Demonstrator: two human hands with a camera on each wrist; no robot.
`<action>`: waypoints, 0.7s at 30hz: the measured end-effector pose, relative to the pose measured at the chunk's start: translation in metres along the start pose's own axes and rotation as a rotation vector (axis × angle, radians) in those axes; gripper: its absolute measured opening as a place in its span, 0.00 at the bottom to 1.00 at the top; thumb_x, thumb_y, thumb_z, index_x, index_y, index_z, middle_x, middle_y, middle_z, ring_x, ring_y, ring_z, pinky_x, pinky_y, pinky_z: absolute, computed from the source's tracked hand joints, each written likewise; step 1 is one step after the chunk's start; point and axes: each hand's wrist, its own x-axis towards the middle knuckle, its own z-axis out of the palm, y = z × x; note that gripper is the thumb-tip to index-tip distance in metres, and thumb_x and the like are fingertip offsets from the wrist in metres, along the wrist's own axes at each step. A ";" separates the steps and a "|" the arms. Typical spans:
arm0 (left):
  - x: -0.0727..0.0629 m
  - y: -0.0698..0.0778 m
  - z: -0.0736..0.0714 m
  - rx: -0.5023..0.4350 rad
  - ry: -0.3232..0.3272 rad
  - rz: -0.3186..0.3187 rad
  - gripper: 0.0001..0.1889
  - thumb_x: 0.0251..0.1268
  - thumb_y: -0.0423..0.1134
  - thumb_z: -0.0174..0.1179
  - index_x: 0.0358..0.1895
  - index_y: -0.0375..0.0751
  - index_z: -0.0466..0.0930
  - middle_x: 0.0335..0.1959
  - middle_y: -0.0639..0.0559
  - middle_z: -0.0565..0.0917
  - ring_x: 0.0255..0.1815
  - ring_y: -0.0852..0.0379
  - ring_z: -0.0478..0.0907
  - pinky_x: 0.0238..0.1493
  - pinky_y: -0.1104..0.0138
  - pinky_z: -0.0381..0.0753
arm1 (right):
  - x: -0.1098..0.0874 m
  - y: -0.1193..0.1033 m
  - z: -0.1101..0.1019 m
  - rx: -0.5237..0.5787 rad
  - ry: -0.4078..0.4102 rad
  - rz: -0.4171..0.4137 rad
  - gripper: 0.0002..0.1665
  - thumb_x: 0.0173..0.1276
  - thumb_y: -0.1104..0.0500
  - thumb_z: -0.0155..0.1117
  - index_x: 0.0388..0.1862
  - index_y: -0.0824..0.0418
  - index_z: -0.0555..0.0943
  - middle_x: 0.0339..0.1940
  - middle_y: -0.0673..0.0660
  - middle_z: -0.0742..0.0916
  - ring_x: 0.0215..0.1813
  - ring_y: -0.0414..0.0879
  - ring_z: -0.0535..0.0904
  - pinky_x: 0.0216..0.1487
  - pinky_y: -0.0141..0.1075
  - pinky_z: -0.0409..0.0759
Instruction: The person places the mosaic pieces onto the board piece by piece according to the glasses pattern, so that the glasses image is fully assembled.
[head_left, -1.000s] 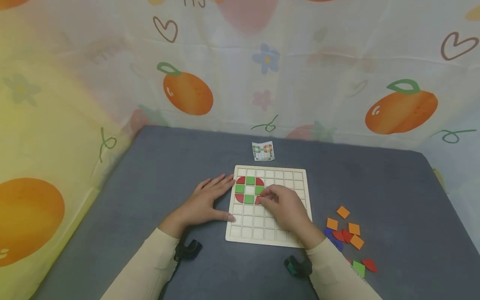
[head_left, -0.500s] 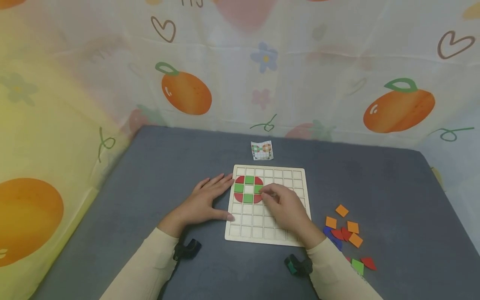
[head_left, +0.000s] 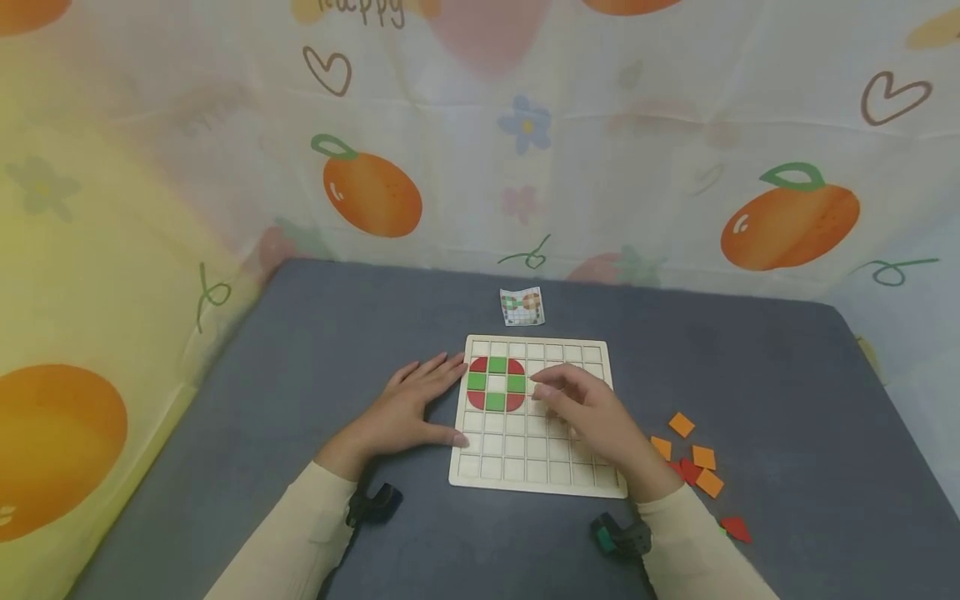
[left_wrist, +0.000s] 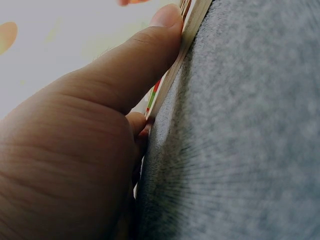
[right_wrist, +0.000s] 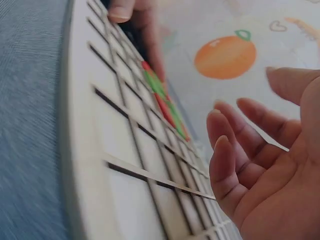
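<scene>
A pale wooden grid board (head_left: 540, 468) lies on the table. In its upper left part, red quarter-round pieces (head_left: 515, 402) and green squares (head_left: 497, 364) form a ring around one bare cell. My left hand (head_left: 401, 408) lies spread along the board's left side, its thumb resting on the edge; the left wrist view shows the thumb (left_wrist: 145, 55) against the rim. Above the board, just right of the ring, hovers my right hand (head_left: 588, 417). In the right wrist view its fingers (right_wrist: 222, 160) are loosely bent and apart from the thumb, with nothing between them.
Orange squares (head_left: 703, 457) and red pieces (head_left: 691, 472) lie loose right of the board, partly behind the right forearm. Another red piece (head_left: 737, 529) lies nearer the front. A small printed card (head_left: 522, 307) sits behind the board. A patterned cloth (head_left: 450, 125) hangs beyond the table.
My right hand has let go of a red quarter-round piece at the ring's lower right corner and moved right, off the ring. The left hand keeps its place.
</scene>
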 end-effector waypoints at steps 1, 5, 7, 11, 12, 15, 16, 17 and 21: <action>0.000 0.000 0.000 -0.001 -0.001 -0.003 0.61 0.58 0.67 0.79 0.89 0.48 0.56 0.89 0.56 0.54 0.90 0.50 0.43 0.83 0.42 0.38 | -0.001 -0.002 -0.004 0.017 0.003 -0.001 0.19 0.85 0.55 0.65 0.66 0.64 0.83 0.50 0.60 0.88 0.46 0.56 0.84 0.49 0.44 0.83; 0.000 0.001 0.000 -0.007 0.000 -0.009 0.61 0.58 0.67 0.79 0.89 0.48 0.56 0.89 0.56 0.54 0.90 0.50 0.43 0.82 0.42 0.38 | -0.007 -0.005 -0.019 0.016 0.028 -0.026 0.20 0.88 0.54 0.61 0.67 0.67 0.82 0.51 0.60 0.88 0.45 0.55 0.85 0.49 0.44 0.82; 0.000 0.001 0.001 -0.009 0.003 -0.009 0.61 0.58 0.67 0.79 0.89 0.48 0.57 0.89 0.55 0.54 0.90 0.49 0.43 0.82 0.42 0.39 | -0.011 -0.006 -0.028 0.023 0.039 -0.048 0.21 0.89 0.55 0.58 0.67 0.69 0.81 0.51 0.61 0.88 0.45 0.55 0.85 0.49 0.42 0.82; 0.000 0.000 0.002 -0.001 0.004 -0.005 0.61 0.58 0.68 0.79 0.89 0.48 0.57 0.89 0.55 0.55 0.90 0.49 0.44 0.82 0.41 0.39 | -0.024 -0.001 -0.047 0.047 0.055 -0.084 0.22 0.91 0.57 0.52 0.67 0.75 0.79 0.52 0.64 0.88 0.46 0.55 0.85 0.49 0.40 0.82; 0.000 0.000 0.002 -0.001 0.003 -0.004 0.61 0.57 0.68 0.79 0.89 0.47 0.57 0.89 0.55 0.55 0.90 0.49 0.44 0.82 0.41 0.39 | -0.028 0.000 -0.052 0.048 0.063 -0.092 0.23 0.92 0.57 0.50 0.67 0.76 0.78 0.52 0.65 0.87 0.47 0.55 0.85 0.49 0.40 0.82; 0.000 0.000 0.003 0.004 -0.002 -0.003 0.62 0.57 0.68 0.79 0.89 0.47 0.57 0.89 0.55 0.55 0.90 0.48 0.44 0.82 0.41 0.39 | -0.041 0.007 -0.068 0.040 0.090 -0.102 0.24 0.93 0.57 0.46 0.68 0.76 0.77 0.53 0.67 0.88 0.49 0.55 0.85 0.50 0.38 0.82; 0.000 0.001 0.002 0.003 -0.003 -0.004 0.62 0.57 0.68 0.79 0.89 0.47 0.57 0.89 0.55 0.55 0.90 0.49 0.44 0.82 0.41 0.39 | -0.045 0.009 -0.074 0.037 0.099 -0.107 0.25 0.94 0.57 0.44 0.68 0.77 0.77 0.53 0.67 0.88 0.49 0.55 0.85 0.50 0.38 0.82; 0.000 0.001 0.002 0.003 -0.002 -0.003 0.62 0.57 0.68 0.79 0.89 0.47 0.57 0.89 0.55 0.55 0.90 0.49 0.44 0.82 0.41 0.39 | -0.048 0.010 -0.079 0.032 0.111 -0.112 0.25 0.94 0.57 0.43 0.68 0.77 0.77 0.54 0.68 0.87 0.50 0.54 0.85 0.50 0.37 0.82; 0.000 0.001 0.002 -0.002 0.006 0.004 0.61 0.58 0.67 0.79 0.89 0.47 0.57 0.89 0.55 0.55 0.90 0.48 0.44 0.82 0.41 0.39 | -0.060 0.017 -0.099 0.001 0.153 -0.115 0.26 0.94 0.57 0.40 0.69 0.76 0.77 0.54 0.66 0.87 0.52 0.53 0.85 0.51 0.36 0.82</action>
